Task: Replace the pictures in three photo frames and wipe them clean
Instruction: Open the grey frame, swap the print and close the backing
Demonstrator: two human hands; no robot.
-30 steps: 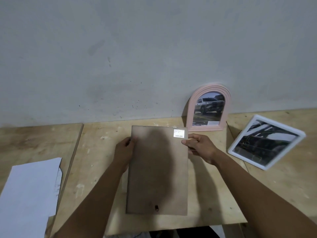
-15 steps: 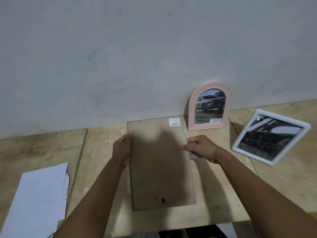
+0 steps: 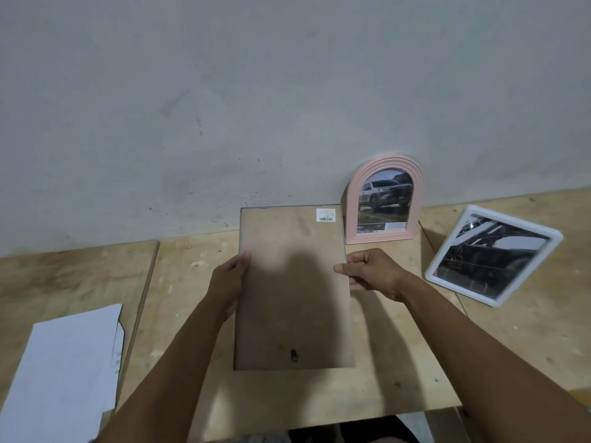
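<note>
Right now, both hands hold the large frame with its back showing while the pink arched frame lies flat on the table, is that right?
Not quite: the head view shows the pink arched frame standing upright by the wall; the rest holds.

A scuffed grey wall (image 3: pixel 224 107) backs pale plywood tabletops (image 3: pixel 80 276), seemingly separate boards set side by side.

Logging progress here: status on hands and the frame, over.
Left hand, right hand grip brown-backed frame by its sides, back facing camera. Backing not opened. Pink arched frame, white frame off right, nothing blocking.
</note>
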